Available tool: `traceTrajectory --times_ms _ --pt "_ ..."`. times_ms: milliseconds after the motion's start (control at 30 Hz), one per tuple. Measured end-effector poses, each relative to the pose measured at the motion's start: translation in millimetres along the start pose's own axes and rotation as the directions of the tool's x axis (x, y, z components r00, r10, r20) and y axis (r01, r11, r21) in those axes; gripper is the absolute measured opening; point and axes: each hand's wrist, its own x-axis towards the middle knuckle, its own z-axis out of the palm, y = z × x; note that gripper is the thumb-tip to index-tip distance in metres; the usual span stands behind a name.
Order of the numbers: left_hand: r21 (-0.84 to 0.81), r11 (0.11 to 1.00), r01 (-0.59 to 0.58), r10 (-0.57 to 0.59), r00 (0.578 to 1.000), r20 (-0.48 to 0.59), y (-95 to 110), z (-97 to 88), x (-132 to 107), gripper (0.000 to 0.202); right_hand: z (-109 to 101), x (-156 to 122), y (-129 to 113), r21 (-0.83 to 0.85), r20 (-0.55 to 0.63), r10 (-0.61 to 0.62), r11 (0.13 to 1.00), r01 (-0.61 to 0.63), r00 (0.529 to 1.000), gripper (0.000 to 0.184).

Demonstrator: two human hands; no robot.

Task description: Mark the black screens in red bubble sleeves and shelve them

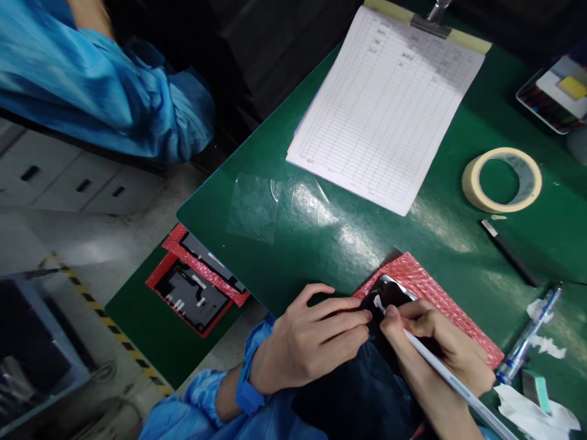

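A black glossy phone-like piece (pixel 393 288) lies on a red bubble-wrap pouch (pixel 452 311) at the near edge of the green table. Pinched in my right hand (pixel 440 348) is a long white pen (pixel 443 371), slanting down toward the piece. Its tip meets or nearly meets a small white tag (pixel 378 302) on the black surface; the thumb partly hides the spot. My left hand (pixel 316 339) rests with fingers stretched out, the fingertips at the left side of the black piece. A blue wrist strap (pixel 250 382) circles my left wrist.
Farther back lies a clipboard with printed sheets (pixel 385 110). At the right are a tape roll (pixel 472 183), a black-handled blade (pixel 511 253), a blue pen (pixel 532 336) and paper scraps (pixel 527 409). Another person's blue sleeve (pixel 114 91) is upper left; red-wrapped panels (pixel 192 293) lie lower down.
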Motion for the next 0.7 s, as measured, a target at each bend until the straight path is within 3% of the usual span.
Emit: traceTrajectory --times_ms 100,367,500,700 --pt "-0.004 1.0 -0.004 0.004 1.0 0.0 -0.6 0.2 0.0 0.009 1.7 0.1 0.2 -0.003 -0.031 -0.011 1.0 0.011 0.999 0.044" --pt "-0.014 1.0 0.009 -0.009 1.0 0.009 -1.1 0.0 -0.6 0.009 -3.0 1.8 3.6 -0.05 0.041 -0.088 0.995 0.09 0.995 0.041" --pt "-0.021 1.0 0.004 -0.003 1.0 0.013 -1.0 -0.2 -1.4 0.009 -7.3 2.0 7.1 -0.016 0.03 -0.065 0.998 0.065 0.997 0.043" --pt "-0.023 1.0 0.001 0.0 1.0 0.014 -1.7 -1.0 -1.4 0.008 -13.2 3.9 6.3 0.118 -0.146 -0.008 0.993 0.026 0.989 0.036"
